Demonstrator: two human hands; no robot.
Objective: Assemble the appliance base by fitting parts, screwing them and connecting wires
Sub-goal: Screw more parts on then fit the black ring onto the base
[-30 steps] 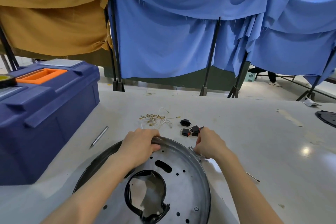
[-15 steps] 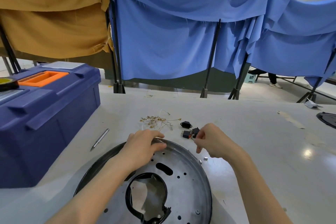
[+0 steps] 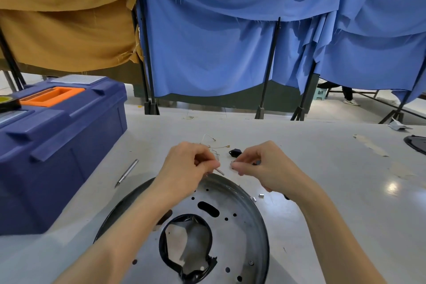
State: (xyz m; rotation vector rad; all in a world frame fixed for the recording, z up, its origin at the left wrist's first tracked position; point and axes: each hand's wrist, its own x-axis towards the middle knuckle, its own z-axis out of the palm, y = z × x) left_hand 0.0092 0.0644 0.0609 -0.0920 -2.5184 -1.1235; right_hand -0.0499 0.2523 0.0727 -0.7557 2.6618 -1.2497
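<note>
Base plate (image 3: 242, 226): round metal disc w/ black centre cut-out, flat on table (image 3: 334, 191), near centre. Both hands held just above its far rim. L hand (image 3: 184, 166): thumb + forefinger pinching thin wire end (image 3: 220, 171), tip pointing right. R hand (image 3: 262, 168): fingertips pinching small part (image 3: 232, 164), too blurred to ID. The two tips close, not touching. Loose wires (image 3: 211, 139) + black connector (image 3: 235, 152) just beyond hands. Small metal sleeve (image 3: 261, 195) on table right of rim. Pen-shaped tool (image 3: 127, 172) left of plate, beside blue toolbox (image 3: 57, 145).

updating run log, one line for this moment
left hand: pinches thin wire | right hand: pinches small part | round grey metal plate: on white table
</note>
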